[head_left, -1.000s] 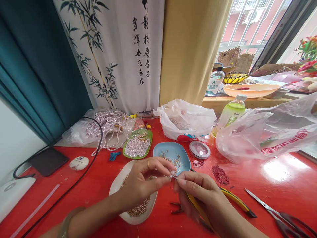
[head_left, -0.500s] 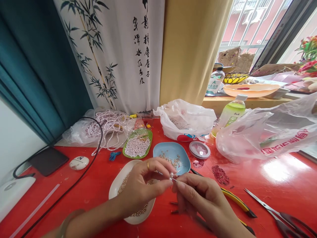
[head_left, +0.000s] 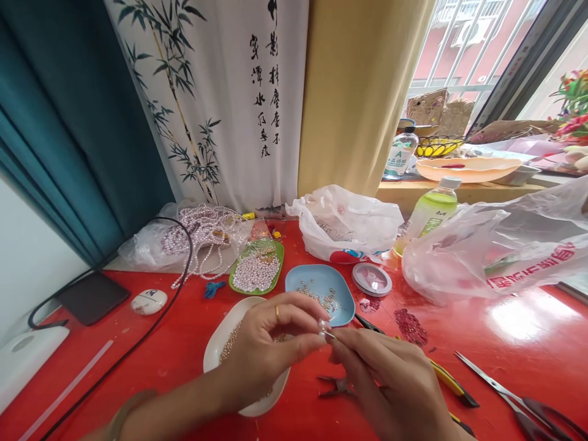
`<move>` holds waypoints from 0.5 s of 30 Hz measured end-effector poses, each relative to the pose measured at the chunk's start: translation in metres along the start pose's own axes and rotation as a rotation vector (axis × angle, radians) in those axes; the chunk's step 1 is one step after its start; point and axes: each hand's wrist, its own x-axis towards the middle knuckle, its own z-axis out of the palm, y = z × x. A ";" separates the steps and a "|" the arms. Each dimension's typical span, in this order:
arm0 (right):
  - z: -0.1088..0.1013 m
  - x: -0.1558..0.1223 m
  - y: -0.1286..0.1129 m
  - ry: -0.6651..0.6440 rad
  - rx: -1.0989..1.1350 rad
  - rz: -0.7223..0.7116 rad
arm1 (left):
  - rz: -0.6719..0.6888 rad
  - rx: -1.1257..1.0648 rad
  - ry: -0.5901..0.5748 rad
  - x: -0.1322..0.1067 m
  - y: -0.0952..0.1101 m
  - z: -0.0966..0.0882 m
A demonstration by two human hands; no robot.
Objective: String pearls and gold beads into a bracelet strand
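Above the gap between the blue tray and the white dish, my left hand (head_left: 273,343) pinches small pearl beads (head_left: 323,326) between thumb and fingertips. My right hand (head_left: 390,367) meets it there, closed on a thin metal wire (head_left: 329,335) that reaches the beads. Pliers jaws (head_left: 337,386) show below my right hand; whether the hand touches this tool I cannot tell. Behind my left hand sits the white dish (head_left: 214,346) of small gold beads, partly hidden. The blue tray (head_left: 344,285), with small gold pieces, lies just beyond my fingertips.
A green tray (head_left: 278,272) holds pearl beads, beside bagged pearl strands (head_left: 206,226). Scissors (head_left: 500,387) and a yellow-black tool handle (head_left: 452,383) lie at right. Plastic bags (head_left: 349,214), a green drink bottle (head_left: 432,211), a round case (head_left: 372,279) and a black cable (head_left: 151,324) are around.
My right hand has turned over the wire, its fingers drawn together more closely. Both hands stay together at the beads, and the pliers jaws show more plainly beneath. The view shifted slightly.
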 end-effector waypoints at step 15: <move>-0.007 0.005 0.009 0.055 -0.366 -0.284 | -0.107 0.037 0.073 0.002 0.005 0.002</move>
